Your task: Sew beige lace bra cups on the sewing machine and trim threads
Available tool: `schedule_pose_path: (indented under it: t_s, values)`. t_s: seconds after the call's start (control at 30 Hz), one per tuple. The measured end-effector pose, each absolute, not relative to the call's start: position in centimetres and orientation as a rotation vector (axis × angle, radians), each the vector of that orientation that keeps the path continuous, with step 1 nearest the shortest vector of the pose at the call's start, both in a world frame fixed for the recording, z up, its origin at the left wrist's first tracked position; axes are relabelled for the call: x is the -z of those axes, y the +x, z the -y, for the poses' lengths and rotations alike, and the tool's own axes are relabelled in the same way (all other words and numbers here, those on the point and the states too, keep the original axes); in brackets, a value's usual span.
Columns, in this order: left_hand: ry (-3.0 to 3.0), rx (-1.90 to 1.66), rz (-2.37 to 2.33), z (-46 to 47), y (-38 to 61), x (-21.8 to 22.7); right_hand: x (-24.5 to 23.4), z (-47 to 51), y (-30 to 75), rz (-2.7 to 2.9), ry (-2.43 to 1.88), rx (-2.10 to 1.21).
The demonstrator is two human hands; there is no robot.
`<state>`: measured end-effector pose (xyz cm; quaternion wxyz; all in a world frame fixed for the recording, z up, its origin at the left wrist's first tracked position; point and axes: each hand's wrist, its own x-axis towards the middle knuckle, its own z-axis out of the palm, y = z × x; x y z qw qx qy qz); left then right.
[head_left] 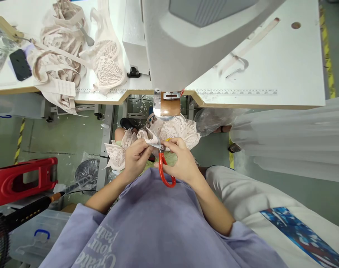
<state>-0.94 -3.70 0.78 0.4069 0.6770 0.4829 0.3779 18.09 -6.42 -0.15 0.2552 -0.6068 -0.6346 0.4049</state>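
My right hand (183, 160) is curled around the red scissors (161, 172), and the blades point toward my left hand (137, 158). My left fingers pinch a bit of pale lace cloth (115, 156), right by the blades. The cloth is bunched over my lap, on both sides of my left hand. Just past my hands is the big white sewing machine (169, 48). It stands on a white table (283, 67). More lace (60, 41) lies up there on the left, beside a black phone (21, 65).
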Motion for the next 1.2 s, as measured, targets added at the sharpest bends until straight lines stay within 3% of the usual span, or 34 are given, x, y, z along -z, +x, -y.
schedule_pose_path:
  t_s: [1.0,1.2]
  values:
    - [1.805,-0.955,-1.187,4.2,-1.5,0.8,0.4,7.0,18.0,1.727,-1.674,-1.145]
    - [1.693,-0.97,-1.233,4.4,-1.6,1.1,-1.2,7.3,19.4,2.032,-1.626,-0.923]
